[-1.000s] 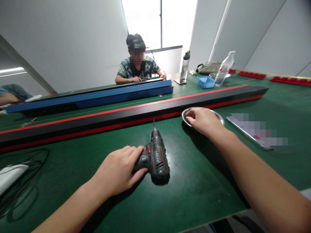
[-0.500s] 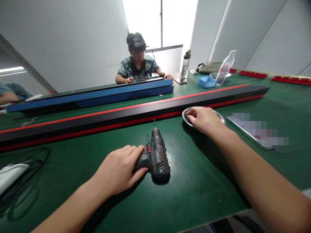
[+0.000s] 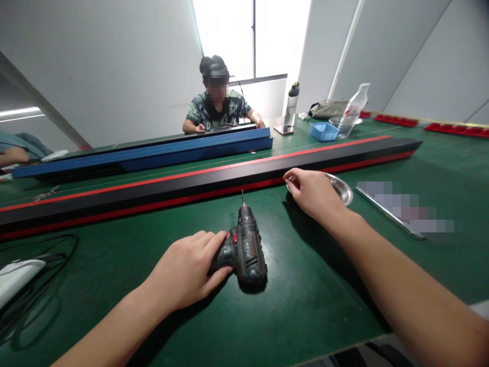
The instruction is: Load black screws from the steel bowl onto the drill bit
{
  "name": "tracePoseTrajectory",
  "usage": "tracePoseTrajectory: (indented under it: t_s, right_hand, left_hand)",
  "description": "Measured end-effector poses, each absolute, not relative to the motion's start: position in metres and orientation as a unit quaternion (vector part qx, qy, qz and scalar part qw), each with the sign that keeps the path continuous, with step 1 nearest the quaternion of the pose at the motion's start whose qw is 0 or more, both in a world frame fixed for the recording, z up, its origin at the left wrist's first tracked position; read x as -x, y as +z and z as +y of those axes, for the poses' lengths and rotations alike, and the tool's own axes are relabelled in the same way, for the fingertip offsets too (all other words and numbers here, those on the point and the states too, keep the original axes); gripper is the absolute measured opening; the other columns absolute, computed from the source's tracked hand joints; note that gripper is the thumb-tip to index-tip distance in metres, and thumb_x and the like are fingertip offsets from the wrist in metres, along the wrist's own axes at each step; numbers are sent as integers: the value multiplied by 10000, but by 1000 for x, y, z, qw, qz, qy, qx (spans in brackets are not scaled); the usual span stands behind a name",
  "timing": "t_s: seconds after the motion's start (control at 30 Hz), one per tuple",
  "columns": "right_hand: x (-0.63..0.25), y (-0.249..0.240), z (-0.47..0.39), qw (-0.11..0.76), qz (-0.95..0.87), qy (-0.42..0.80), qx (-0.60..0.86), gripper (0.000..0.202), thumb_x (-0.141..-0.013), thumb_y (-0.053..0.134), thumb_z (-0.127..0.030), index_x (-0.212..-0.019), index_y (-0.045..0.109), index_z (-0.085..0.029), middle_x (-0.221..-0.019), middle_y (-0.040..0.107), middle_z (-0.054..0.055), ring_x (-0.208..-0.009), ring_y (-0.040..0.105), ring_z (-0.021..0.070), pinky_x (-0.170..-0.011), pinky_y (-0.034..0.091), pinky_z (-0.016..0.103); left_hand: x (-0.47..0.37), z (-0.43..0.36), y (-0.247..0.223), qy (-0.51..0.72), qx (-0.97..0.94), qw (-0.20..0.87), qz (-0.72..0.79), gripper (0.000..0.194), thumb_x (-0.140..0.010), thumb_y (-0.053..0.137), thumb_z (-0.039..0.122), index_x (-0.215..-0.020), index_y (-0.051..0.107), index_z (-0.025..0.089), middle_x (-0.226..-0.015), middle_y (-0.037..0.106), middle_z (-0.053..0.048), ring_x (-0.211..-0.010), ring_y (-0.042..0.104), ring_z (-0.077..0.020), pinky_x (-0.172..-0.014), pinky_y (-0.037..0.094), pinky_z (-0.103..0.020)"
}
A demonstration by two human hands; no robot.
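Note:
My left hand (image 3: 194,265) is wrapped round the grip of a dark cordless drill (image 3: 250,250), which lies on its side on the green table. Its thin bit (image 3: 243,197) points away from me, towards a long black bar with red edges (image 3: 191,181). Over the left rim of a shiny round metal dish (image 3: 346,191) is my right hand (image 3: 315,191), its thumb and fingertips pinched together. Whatever sits between those fingertips is too small to make out. The hand hides most of the dish and its contents.
A flat phone-like slab (image 3: 393,211) lies right of the dish. White device (image 3: 19,275) and black cables are at left. Beyond the bar are blue profiles (image 3: 198,149), a blue bin (image 3: 324,131), bottles (image 3: 355,109) and a seated person (image 3: 217,104). Another person's arm (image 3: 15,155) shows far left.
My right hand has risen out of the dish and shifted left, to its left rim, fingers pinched. My left hand and the drill have stayed in place.

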State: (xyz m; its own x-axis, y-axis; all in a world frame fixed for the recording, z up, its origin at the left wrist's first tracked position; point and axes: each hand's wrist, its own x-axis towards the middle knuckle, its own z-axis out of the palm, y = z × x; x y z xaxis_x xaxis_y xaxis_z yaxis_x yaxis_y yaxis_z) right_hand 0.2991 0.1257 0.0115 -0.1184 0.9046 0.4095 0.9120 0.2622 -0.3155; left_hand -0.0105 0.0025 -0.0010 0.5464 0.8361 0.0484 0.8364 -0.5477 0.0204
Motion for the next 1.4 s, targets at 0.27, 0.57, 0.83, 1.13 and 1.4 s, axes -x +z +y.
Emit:
tracePoseTrajectory:
  t_s: [0.27,0.57,0.83,1.13,1.4]
  right_hand:
    - [-280,-4,121,359,-803,46,474,204,-962,628,-165,-1132,740,-178,-1000,765,84,-836,697,209,-776,509,318]
    - [-255,-22,113,412,-781,159,441,154,-878,718,-96,-994,764,-186,-924,780,40,-821,719,178,-803,560,311]
    - [-247,-37,119,430,-725,259,470,148,-870,743,-117,-984,797,-192,-946,820,50,-874,784,203,-857,615,318]
    - [-245,-49,134,464,-696,264,480,183,-883,705,-87,-1009,798,-182,-975,819,67,-867,785,219,-819,628,335]
    - [-244,-46,132,440,-720,211,494,94,-891,731,-135,-941,788,-190,-879,802,43,-803,754,196,-775,574,308]
  left_hand:
    - [11,0,-1,-33,882,9,-471,495,-982,576,435,-1408,504,192,-1132,694,-103,-1006,656,-298,-866,543,-447]
    - [10,1,-2,-33,885,11,-464,494,-991,568,440,-1411,498,189,-1135,692,-105,-1009,656,-295,-871,545,-445]
    - [11,2,2,-31,888,-3,-458,463,-981,582,427,-1373,524,188,-1112,697,-98,-989,664,-294,-853,552,-446]
    - [12,2,4,-32,904,-20,-426,492,-952,607,402,-1379,518,174,-1123,707,-100,-988,666,-288,-858,554,-450]
    - [12,2,4,-32,906,-7,-422,492,-954,601,406,-1383,505,186,-1142,713,-106,-1001,672,-283,-869,550,-431]
